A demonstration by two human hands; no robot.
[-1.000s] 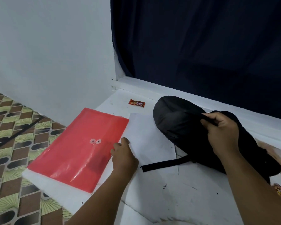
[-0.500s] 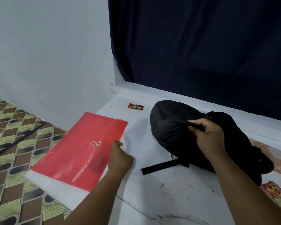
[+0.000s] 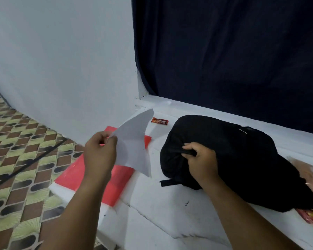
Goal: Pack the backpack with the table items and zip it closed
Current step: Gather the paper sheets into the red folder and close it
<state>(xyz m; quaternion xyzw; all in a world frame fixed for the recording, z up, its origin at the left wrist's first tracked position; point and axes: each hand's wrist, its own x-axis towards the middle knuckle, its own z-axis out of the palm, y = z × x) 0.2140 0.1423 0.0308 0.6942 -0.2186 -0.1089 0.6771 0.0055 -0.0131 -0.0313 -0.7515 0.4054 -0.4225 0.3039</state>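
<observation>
While the left hand (image 3: 100, 154) pinches a white paper sheet (image 3: 132, 141) above the red folder (image 3: 96, 179), the right hand (image 3: 201, 162) grips the black backpack (image 3: 242, 159) lying on the white table (image 3: 152, 213); the candy wrapper's (image 3: 159, 121) print is unreadable.

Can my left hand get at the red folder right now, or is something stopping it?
Probably not yet. The left hand is pinching a white sheet in the air above the red folder. The folder lies uncovered on the table, close below, so once the sheet is put away it looks free to take.
</observation>
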